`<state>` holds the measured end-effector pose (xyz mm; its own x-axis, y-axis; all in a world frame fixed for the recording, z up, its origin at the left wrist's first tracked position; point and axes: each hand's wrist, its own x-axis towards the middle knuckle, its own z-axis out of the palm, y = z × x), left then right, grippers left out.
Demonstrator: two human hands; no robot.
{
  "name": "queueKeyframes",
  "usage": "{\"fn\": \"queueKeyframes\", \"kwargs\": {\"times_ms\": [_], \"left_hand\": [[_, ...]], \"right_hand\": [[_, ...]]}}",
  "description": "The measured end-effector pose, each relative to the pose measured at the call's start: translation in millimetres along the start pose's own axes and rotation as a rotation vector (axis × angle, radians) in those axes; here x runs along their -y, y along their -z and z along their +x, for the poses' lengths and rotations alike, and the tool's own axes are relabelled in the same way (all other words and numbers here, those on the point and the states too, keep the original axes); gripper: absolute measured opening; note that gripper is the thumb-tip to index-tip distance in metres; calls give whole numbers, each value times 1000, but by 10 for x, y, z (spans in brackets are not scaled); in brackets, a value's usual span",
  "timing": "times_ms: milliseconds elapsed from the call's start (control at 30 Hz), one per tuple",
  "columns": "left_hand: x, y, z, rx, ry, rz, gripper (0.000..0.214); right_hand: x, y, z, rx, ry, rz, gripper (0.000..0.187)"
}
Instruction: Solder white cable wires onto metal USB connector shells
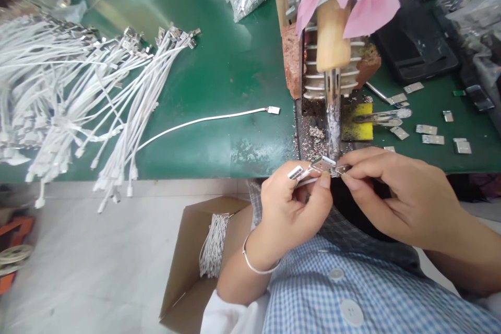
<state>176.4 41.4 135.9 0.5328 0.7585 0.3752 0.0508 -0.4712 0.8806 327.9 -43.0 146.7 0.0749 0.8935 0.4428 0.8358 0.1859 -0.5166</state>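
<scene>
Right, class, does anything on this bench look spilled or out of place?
Yes: grey crumbs are scattered beside the wooden-handled tool, looking like spilled residue. Also, one white cable stretches across the green table, its connector well apart from the pile of cables.

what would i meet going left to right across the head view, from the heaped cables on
heaped white cables → the white cable bundle in the cardboard box → left hand → right hand → the small metal pieces farthest right
</scene>
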Motion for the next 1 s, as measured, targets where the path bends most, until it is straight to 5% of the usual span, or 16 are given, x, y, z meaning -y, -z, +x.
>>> {"fn": "queueKeyframes", "kwargs": {"times_ms": [600, 1000], "left_hand": [[26, 11, -19, 5, -14, -1, 7], [-107, 133, -172, 121, 83, -10, 14]], "right_hand": [[25, 31, 33, 22, -30, 112, 13], [101, 119, -187, 102, -25, 132, 11]]}}
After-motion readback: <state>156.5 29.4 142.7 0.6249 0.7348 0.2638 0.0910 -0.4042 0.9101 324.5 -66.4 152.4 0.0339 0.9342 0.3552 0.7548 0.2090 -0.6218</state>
